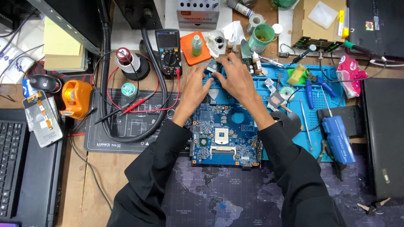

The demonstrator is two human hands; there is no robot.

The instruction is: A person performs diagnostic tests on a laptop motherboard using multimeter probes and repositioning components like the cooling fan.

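Note:
My left hand point(194, 86) and my right hand point(235, 77) meet above the far edge of a blue laptop circuit board point(225, 134). Together they pinch a small dark square chip point(213, 66) by its edges, with the fingertips of both hands on it. The board lies flat on a blue work mat point(294, 105), and its empty square socket point(221, 135) shows between my black sleeves. A light pick-shaped piece point(214, 96) lies on the mat under my wrists.
A multimeter point(168, 50) with red and black leads lies left of the hands, near an orange tape dispenser point(75, 98) and a phone back point(42, 117). At right lie pliers point(309, 90), a blue electric screwdriver point(338, 138) and a pink tissue pack point(351, 75). A green cup point(263, 37) stands behind.

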